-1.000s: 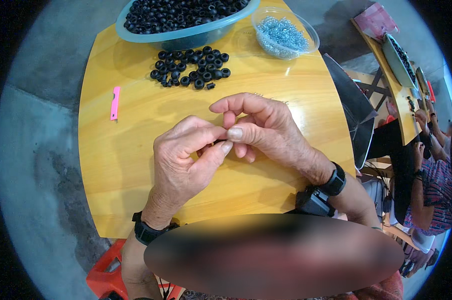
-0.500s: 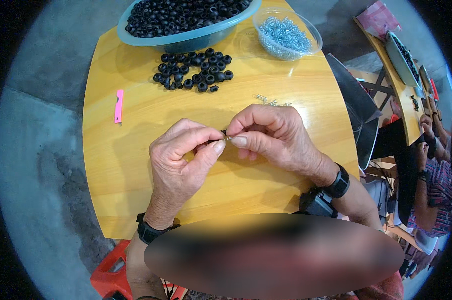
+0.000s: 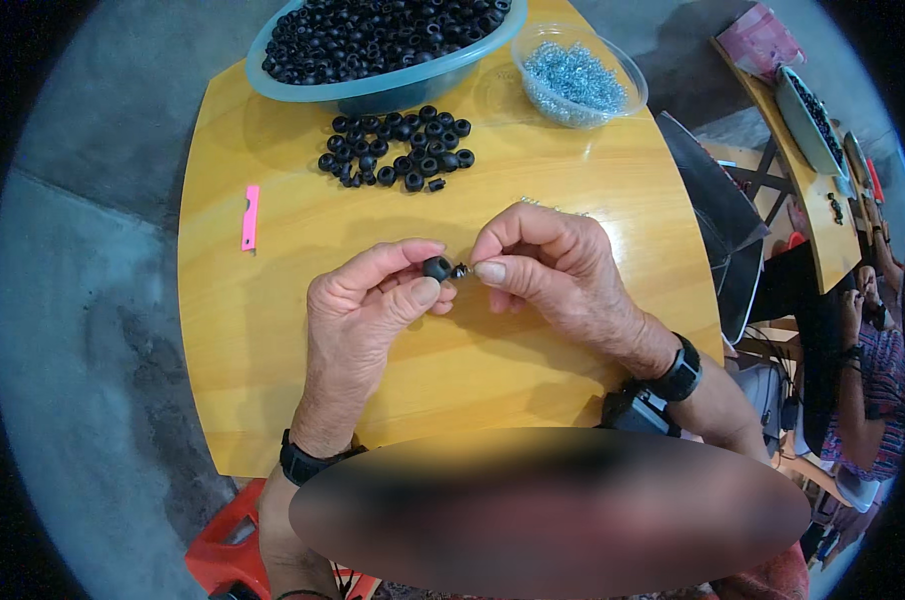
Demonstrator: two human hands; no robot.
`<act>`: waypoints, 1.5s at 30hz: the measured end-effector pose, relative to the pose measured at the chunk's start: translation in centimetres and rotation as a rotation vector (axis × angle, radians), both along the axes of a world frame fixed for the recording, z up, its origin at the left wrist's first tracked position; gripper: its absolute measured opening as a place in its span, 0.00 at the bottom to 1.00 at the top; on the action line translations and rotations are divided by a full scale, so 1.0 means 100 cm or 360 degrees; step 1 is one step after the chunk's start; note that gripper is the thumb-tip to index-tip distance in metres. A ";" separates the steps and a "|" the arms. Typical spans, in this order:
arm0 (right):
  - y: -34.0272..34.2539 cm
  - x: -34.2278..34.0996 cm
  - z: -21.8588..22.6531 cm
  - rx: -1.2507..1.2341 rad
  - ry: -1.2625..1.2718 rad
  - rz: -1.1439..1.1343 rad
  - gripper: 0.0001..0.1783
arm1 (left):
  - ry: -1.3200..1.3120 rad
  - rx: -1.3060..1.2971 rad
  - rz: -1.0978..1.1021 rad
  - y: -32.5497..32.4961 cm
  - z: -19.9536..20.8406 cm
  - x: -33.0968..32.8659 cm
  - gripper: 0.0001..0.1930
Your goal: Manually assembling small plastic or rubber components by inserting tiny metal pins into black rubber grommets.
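Over the middle of the table, my left hand (image 3: pixel 378 300) pinches a round, hollow black plastic piece (image 3: pixel 438 268), like a cord-lock ball, between thumb and fingertips. Its opening faces right. My right hand (image 3: pixel 553 265) pinches a small metal spring (image 3: pixel 463 271) by its right end. Something dark shows in the coils, close against the ball's right side; whether they touch I cannot tell. Several loose springs (image 3: pixel 529 200) lie just beyond my right hand, partly hidden by it. Farther off is a scattered group of similar black balls (image 3: pixel 414 181), with a few smaller black pieces.
At the back of the yellow table (image 3: pixel 263 380) stand a blue basin (image 3: pixel 373 95) heaped with black pieces and a clear tub (image 3: pixel 637 92) of springs. A pink strip (image 3: pixel 250 217) lies left. At right, other people work at another table (image 3: pixel 841 240). A red stool (image 3: pixel 218 545) stands lower left.
My hands have drawn slightly apart. The black ball, earlier mostly hidden by my fingers, now shows in my left hand, and the spring with its dark core shows in my right.
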State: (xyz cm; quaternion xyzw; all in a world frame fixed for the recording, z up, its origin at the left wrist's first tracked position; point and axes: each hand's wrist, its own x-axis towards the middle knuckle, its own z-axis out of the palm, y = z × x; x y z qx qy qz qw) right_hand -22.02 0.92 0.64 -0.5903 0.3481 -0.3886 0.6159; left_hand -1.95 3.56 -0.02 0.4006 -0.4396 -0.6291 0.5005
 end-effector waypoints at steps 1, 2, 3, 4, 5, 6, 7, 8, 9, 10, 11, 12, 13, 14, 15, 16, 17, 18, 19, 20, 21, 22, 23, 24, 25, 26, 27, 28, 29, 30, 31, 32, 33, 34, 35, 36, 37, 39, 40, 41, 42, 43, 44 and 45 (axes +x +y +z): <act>0.001 0.001 0.001 0.0015 -0.0046 -0.0037 0.05 | -0.0006 -0.0001 -0.0001 0.000 -0.001 0.001 0.13; 0.001 0.001 0.002 0.0015 -0.0052 -0.0037 0.05 | 0.0051 0.0007 -0.0016 0.000 -0.003 0.001 0.13; 0.001 0.001 0.003 0.0006 -0.0047 -0.0040 0.05 | 0.0110 0.0013 -0.0032 -0.001 -0.004 0.001 0.14; 0.001 0.001 0.004 -0.0002 -0.0041 -0.0043 0.05 | 0.0107 0.0013 -0.0034 0.000 -0.003 0.001 0.14; 0.001 0.001 0.003 -0.0003 -0.0044 -0.0045 0.05 | 0.0176 0.0041 -0.0026 0.000 -0.002 0.000 0.14; 0.001 0.000 0.001 -0.0075 0.0002 -0.0056 0.04 | 0.0245 0.0069 -0.0018 0.000 -0.002 -0.001 0.15; 0.000 0.000 0.000 -0.0146 0.0049 -0.0067 0.04 | 0.0243 0.0068 -0.0020 0.000 -0.002 -0.001 0.15; 0.000 0.000 0.000 -0.0146 0.0046 -0.0069 0.04 | 0.0255 0.0050 -0.0021 0.000 -0.003 -0.001 0.15; 0.001 0.000 0.001 -0.0138 0.0057 -0.0088 0.04 | 0.0268 0.0034 -0.0020 0.000 -0.004 -0.001 0.15; 0.001 0.000 0.002 -0.0130 0.0067 -0.0108 0.04 | 0.0267 0.0037 -0.0019 0.000 -0.005 -0.001 0.15; 0.001 0.000 0.003 -0.0126 0.0065 -0.0108 0.04 | 0.0248 0.0021 -0.0035 -0.001 -0.005 0.000 0.15; 0.001 0.000 0.006 -0.0116 0.0046 -0.0084 0.04 | 0.0230 0.0005 -0.0052 -0.001 -0.006 0.000 0.16; 0.001 0.000 0.006 -0.0106 0.0027 -0.0060 0.04 | 0.0228 0.0008 -0.0052 -0.001 -0.006 0.001 0.16; 0.001 0.000 0.006 -0.0104 0.0025 -0.0060 0.04 | 0.0262 0.0028 -0.0075 -0.001 -0.006 0.001 0.15; 0.001 0.000 0.005 -0.0143 0.0051 -0.0069 0.03 | 0.0295 0.0044 -0.0098 -0.001 -0.006 0.002 0.15; 0.001 0.000 0.004 -0.0183 0.0077 -0.0078 0.03 | 0.0292 0.0042 -0.0097 -0.002 -0.006 0.002 0.15; 0.001 0.000 0.005 -0.0186 0.0073 -0.0076 0.03 | 0.0297 0.0057 -0.0099 -0.001 -0.006 0.002 0.15; 0.001 0.000 0.006 -0.0177 0.0062 -0.0072 0.04 | 0.0305 0.0072 -0.0099 -0.001 -0.006 0.002 0.15; 0.002 0.001 0.006 -0.0168 0.0050 -0.0068 0.04 | 0.0304 0.0070 -0.0096 -0.001 -0.006 0.001 0.15; 0.002 0.001 0.006 -0.0170 0.0049 -0.0065 0.04 | 0.0307 0.0048 -0.0072 0.000 -0.007 0.001 0.15; 0.003 0.002 0.006 -0.0192 0.0069 -0.0084 0.04 | 0.0313 0.0024 -0.0052 0.000 -0.006 0.000 0.15; 0.003 0.002 0.006 -0.0213 0.0089 -0.0102 0.04 | 0.0315 0.0020 -0.0052 -0.001 -0.005 -0.001 0.15; 0.003 0.002 0.006 -0.0217 0.0091 -0.0103 0.04 | 0.0316 0.0030 -0.0049 -0.001 -0.004 -0.001 0.14; 0.003 0.002 0.005 -0.0227 0.0117 -0.0121 0.04 | 0.0317 0.0042 -0.0043 -0.001 -0.004 -0.001 0.14; 0.003 0.002 0.004 -0.0238 0.0142 -0.0139 0.05 | 0.0320 0.0041 -0.0042 -0.001 -0.004 -0.001 0.14; 0.003 0.002 0.004 -0.0239 0.0145 -0.0138 0.05 | 0.0322 0.0042 -0.0046 -0.001 -0.005 -0.001 0.13; 0.003 0.003 0.003 -0.0240 0.0116 -0.0148 0.05 | 0.0320 0.0042 -0.0048 -0.001 -0.004 -0.001 0.13; 0.003 0.004 0.003 -0.0241 0.0088 -0.0158 0.05 | 0.0319 0.0042 -0.0046 0.000 -0.004 -0.001 0.13; 0.003 0.005 0.002 -0.0241 0.0086 -0.0155 0.05 | 0.0288 0.0041 -0.0040 0.000 -0.004 -0.001 0.13; 0.002 0.005 0.002 -0.0274 0.0122 -0.0161 0.05 | 0.0263 0.0041 -0.0038 0.000 -0.004 -0.002 0.12; 0.002 0.004 0.001 -0.0307 0.0157 -0.0166 0.05 | 0.0267 0.0041 -0.0038 0.000 -0.003 -0.002 0.12; 0.002 0.004 0.001 -0.0307 0.0160 -0.0166 0.05 | 0.0275 0.0058 -0.0043 0.000 -0.002 -0.003 0.12; 0.001 0.004 0.000 -0.0387 0.0194 -0.0182 0.05 | 0.0283 0.0074 -0.0044 0.000 -0.002 -0.004 0.12; 0.001 0.004 -0.001 -0.0467 0.0228 -0.0198 0.05 | 0.0286 0.0072 -0.0042 0.001 -0.002 -0.005 0.12; 0.000 0.004 0.000 -0.0468 0.0230 -0.0195 0.05 | 0.0285 0.0050 -0.0033 0.001 -0.002 -0.006 0.12; 0.000 0.004 -0.001 -0.0529 0.0265 -0.0208 0.05 | 0.0283 0.0029 -0.0021 0.001 -0.003 -0.006 0.12; -0.001 0.004 -0.001 -0.0590 0.0299 -0.0221 0.05 | 0.0285 0.0030 -0.0015 0.002 -0.003 -0.005 0.12; -0.001 0.005 0.000 -0.0641 0.0292 -0.0213 0.05 | 0.0279 0.0074 -0.0029 0.002 -0.002 -0.005 0.12; -0.001 0.005 0.001 -0.0693 0.0285 -0.0211 0.05 | 0.0283 0.0073 -0.0030 0.002 -0.002 -0.006 0.12; -0.001 0.005 0.002 -0.0693 0.0289 -0.0211 0.05 | 0.0287 0.0089 -0.0048 0.002 -0.001 -0.006 0.12; -0.001 0.005 0.002 -0.0703 0.0297 -0.0211 0.05 | 0.0286 0.0108 -0.0064 0.003 -0.001 -0.006 0.13; -0.001 0.005 0.002 -0.0713 0.0305 -0.0211 0.05 | 0.0287 0.0111 -0.0062 0.003 -0.001 -0.006 0.13; -0.001 0.005 0.003 -0.0710 0.0305 -0.0209 0.05 | 0.0276 0.0106 -0.0057 0.003 -0.001 -0.007 0.13; -0.001 0.006 0.003 -0.0715 0.0319 -0.0206 0.05 | 0.0263 0.0102 -0.0050 0.003 -0.001 -0.007 0.13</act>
